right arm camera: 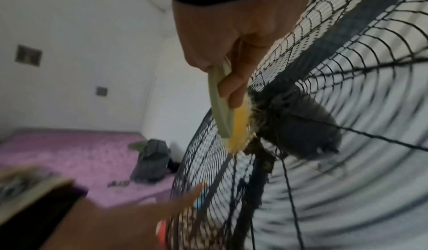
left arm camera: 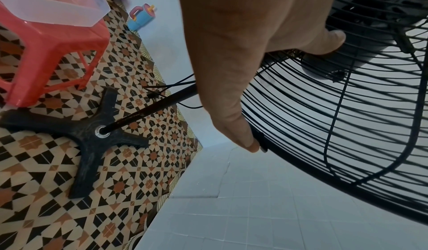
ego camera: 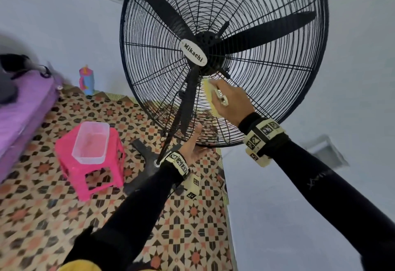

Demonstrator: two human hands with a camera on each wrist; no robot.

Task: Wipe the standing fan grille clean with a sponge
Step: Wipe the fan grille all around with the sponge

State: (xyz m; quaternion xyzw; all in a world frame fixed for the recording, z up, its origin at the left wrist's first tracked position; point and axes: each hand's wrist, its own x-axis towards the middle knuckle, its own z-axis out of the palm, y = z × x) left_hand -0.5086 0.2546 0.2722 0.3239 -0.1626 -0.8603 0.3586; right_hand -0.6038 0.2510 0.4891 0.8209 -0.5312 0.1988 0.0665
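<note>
- Fan grille (ego camera: 267,35): black wire cage, round, standing against the far pale wall; three black blades inside and a white oval hub badge (ego camera: 193,52) reading "Mikachi" at centre.
- Sponge (ego camera: 210,96): yellow, with a pale green backing (the backing shows best in your right wrist view); pressed flat on the front wires just below and to the right of the hub badge.
- Your right hand (ego camera: 232,102): grip closed round the sponge, fingers curled over its green back, holding the yellow face against the grille.
- Your left hand (ego camera: 193,145): at the grille's lower rim, thumb raised along the front wires; in the left wrist view the fingers (left arm camera: 234,126) curl over the rim band, so the grip is grasping the grille there.
- Fan pole (left arm camera: 162,105) and cross-shaped black base (left arm camera: 92,136): the pole rises from the base's centre socket; the base sits on the patterned tile floor (ego camera: 53,217).
- Pink stool (ego camera: 92,164): plastic, on the floor left of the fan base, near you.
- Clear tub (ego camera: 90,141): translucent, rectangular, resting on the stool's top.
- Blue and pink cup (ego camera: 86,80): on the floor by the far wall, left of the fan.
- Bed (ego camera: 23,108): purple cover, at the left edge; dark items lie on it (too blurred to name).
</note>
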